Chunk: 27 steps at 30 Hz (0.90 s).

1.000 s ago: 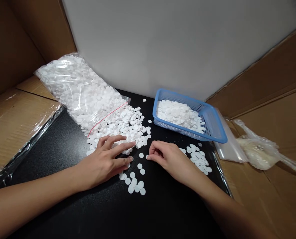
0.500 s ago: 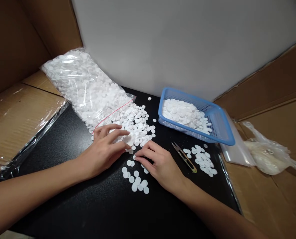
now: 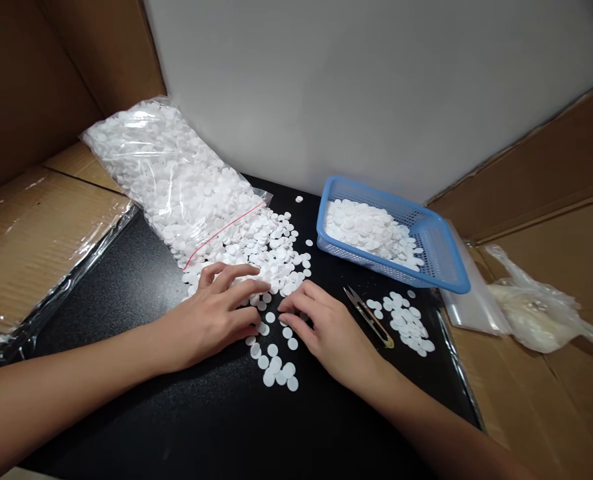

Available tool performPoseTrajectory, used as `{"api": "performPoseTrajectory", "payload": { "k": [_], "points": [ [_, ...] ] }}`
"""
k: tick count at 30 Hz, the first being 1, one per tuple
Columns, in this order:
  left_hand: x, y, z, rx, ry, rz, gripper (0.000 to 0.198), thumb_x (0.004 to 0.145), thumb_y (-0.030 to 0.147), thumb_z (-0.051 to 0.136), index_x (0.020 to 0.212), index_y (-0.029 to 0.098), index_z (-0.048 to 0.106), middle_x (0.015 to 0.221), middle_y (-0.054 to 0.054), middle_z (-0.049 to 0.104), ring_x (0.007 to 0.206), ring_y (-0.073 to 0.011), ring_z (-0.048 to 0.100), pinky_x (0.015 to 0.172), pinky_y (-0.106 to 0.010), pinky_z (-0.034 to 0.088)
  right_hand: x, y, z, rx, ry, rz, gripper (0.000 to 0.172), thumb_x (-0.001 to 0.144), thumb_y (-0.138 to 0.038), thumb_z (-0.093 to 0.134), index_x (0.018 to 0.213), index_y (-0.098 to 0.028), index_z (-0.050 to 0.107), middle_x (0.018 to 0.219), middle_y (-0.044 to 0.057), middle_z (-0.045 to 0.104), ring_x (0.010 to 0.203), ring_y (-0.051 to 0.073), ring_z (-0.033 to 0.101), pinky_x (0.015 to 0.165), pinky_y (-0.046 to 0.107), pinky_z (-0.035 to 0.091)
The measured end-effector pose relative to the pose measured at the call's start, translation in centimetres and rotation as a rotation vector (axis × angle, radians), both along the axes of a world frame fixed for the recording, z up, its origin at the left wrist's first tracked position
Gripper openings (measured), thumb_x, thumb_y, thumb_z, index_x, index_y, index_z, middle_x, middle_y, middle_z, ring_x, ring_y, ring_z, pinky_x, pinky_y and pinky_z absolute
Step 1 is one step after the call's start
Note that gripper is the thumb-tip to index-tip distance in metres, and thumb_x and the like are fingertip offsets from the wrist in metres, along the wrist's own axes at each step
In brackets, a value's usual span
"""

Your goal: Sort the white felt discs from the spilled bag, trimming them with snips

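White round discs (image 3: 276, 250) spill in a heap from the mouth of a clear zip bag (image 3: 176, 173) full of them. Over the near edge of the heap lies my left hand (image 3: 221, 310), fingers spread and bent, fingertips touching discs. My right hand (image 3: 321, 323) is just right of it, fingers curled and thumb a little apart from the index finger. A disc shows at its thumb tip; whether it is touched is hard to see. Between the hands lies a single disc (image 3: 270, 317), and a loose group of discs (image 3: 276, 367) is spread below.
A blue mesh basket (image 3: 394, 267) with a pile of discs stands at the back right. Thread snips (image 3: 369, 317) lie in front of it, beside another small pile of discs (image 3: 409, 323). Clear plastic bags (image 3: 536, 313) rest on cardboard at the right. A grey wall (image 3: 326, 87) rises behind.
My left hand has shifted slightly right and nearer. My right hand has drawn back slightly to the right, its thumb and index parting a little, and a disc shows where its fingertips were.
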<state>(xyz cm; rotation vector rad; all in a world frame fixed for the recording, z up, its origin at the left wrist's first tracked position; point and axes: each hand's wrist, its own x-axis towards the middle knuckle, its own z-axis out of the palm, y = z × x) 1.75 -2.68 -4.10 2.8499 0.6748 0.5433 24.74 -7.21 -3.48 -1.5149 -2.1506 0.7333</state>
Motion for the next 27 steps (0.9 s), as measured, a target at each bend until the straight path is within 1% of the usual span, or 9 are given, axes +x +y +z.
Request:
{"api": "performPoseTrajectory", "payload": {
  "k": [4, 7, 9, 13, 15, 18, 23, 25, 27],
  "points": [
    [0.0, -0.3, -0.1, 0.139, 0.014, -0.065, 0.015, 0.098, 0.015, 0.052, 0.096, 0.020, 0.066, 0.136, -0.009, 0.061, 0.137, -0.0298, 0.040, 0.112, -0.049, 0.022, -0.5, -0.1, -0.8, 0.078, 0.064, 0.075, 0.018, 0.096, -0.013, 0.053, 0.099, -0.021, 0.069, 0.090, 0.004, 0.058, 0.080, 0.017, 0.060, 0.073, 0.030, 0.051],
    [0.1, -0.4, -0.1, 0.159, -0.009, -0.069, 0.015, 0.098, 0.014, 0.052, 0.095, 0.019, 0.065, 0.138, -0.009, 0.060, 0.138, -0.0286, 0.038, 0.114, -0.048, 0.020, -0.3, -0.1, -0.4, 0.044, 0.067, 0.096, 0.018, 0.095, -0.012, 0.054, 0.094, -0.021, 0.069, 0.090, 0.004, 0.058, 0.079, 0.017, 0.060, 0.072, 0.030, 0.051],
    [0.3, -0.5, 0.1, 0.068, -0.040, -0.006, 0.012, 0.096, 0.017, 0.054, 0.092, 0.021, 0.065, 0.135, -0.007, 0.061, 0.136, -0.0295, 0.038, 0.112, -0.051, 0.021, 0.2, 0.0, 0.3, 0.006, 0.082, 0.091, 0.018, 0.095, -0.012, 0.053, 0.094, -0.021, 0.068, 0.091, 0.003, 0.059, 0.080, 0.016, 0.061, 0.074, 0.029, 0.051],
    [0.7, -0.8, 0.7, -0.230, -0.042, 0.115, 0.011, 0.090, 0.020, 0.059, 0.082, 0.022, 0.066, 0.136, -0.006, 0.055, 0.139, -0.0352, 0.032, 0.107, -0.058, 0.028, 1.8, 0.6, 1.4, 0.033, 0.081, -0.015, 0.019, 0.097, -0.013, 0.050, 0.097, -0.022, 0.067, 0.095, 0.005, 0.062, 0.086, 0.018, 0.064, 0.077, 0.030, 0.051],
    [0.9, -0.9, 0.8, -0.261, -0.024, 0.112, 0.010, 0.089, 0.019, 0.059, 0.081, 0.021, 0.065, 0.143, -0.007, 0.049, 0.142, -0.0371, 0.026, 0.108, -0.062, 0.026, 2.6, 0.9, 1.5, 0.031, 0.046, -0.035, 0.019, 0.097, -0.014, 0.049, 0.098, -0.022, 0.067, 0.096, 0.005, 0.063, 0.086, 0.019, 0.064, 0.076, 0.032, 0.051],
    [0.9, -0.9, 0.6, -0.209, -0.029, 0.112, 0.010, 0.090, 0.015, 0.056, 0.083, 0.019, 0.061, 0.144, -0.011, 0.045, 0.145, -0.0374, 0.022, 0.110, -0.065, 0.024, 3.4, 1.3, 1.4, -0.035, -0.007, 0.000, 0.017, 0.095, -0.014, 0.052, 0.096, -0.022, 0.067, 0.094, 0.005, 0.065, 0.085, 0.019, 0.064, 0.074, 0.032, 0.051],
    [0.8, -0.5, 0.4, -0.162, -0.125, 0.145, 0.012, 0.092, 0.011, 0.056, 0.093, 0.021, 0.062, 0.137, -0.010, 0.054, 0.141, -0.0339, 0.033, 0.110, -0.059, 0.032, 3.8, 1.4, 1.5, -0.159, -0.035, 0.017, 0.013, 0.091, -0.013, 0.056, 0.094, -0.023, 0.065, 0.091, 0.002, 0.066, 0.076, 0.016, 0.062, 0.067, 0.029, 0.047],
    [0.9, -0.5, 0.6, -0.178, -0.188, 0.105, 0.017, 0.094, 0.009, 0.052, 0.100, 0.021, 0.062, 0.134, -0.010, 0.057, 0.136, -0.0298, 0.041, 0.109, -0.052, 0.039, 3.8, 1.4, 1.6, -0.204, -0.021, 0.009, 0.017, 0.090, -0.010, 0.054, 0.095, -0.022, 0.065, 0.092, 0.002, 0.066, 0.074, 0.015, 0.062, 0.065, 0.027, 0.047],
    [1.0, -0.7, 0.7, -0.224, -0.207, 0.010, 0.022, 0.096, 0.010, 0.049, 0.113, 0.020, 0.060, 0.134, -0.011, 0.059, 0.132, -0.0260, 0.047, 0.108, -0.045, 0.044, 3.8, 1.4, 1.7, -0.236, -0.003, 0.006, 0.020, 0.089, -0.007, 0.052, 0.095, -0.022, 0.064, 0.091, 0.001, 0.065, 0.075, 0.014, 0.063, 0.065, 0.027, 0.047]
  ]
}}
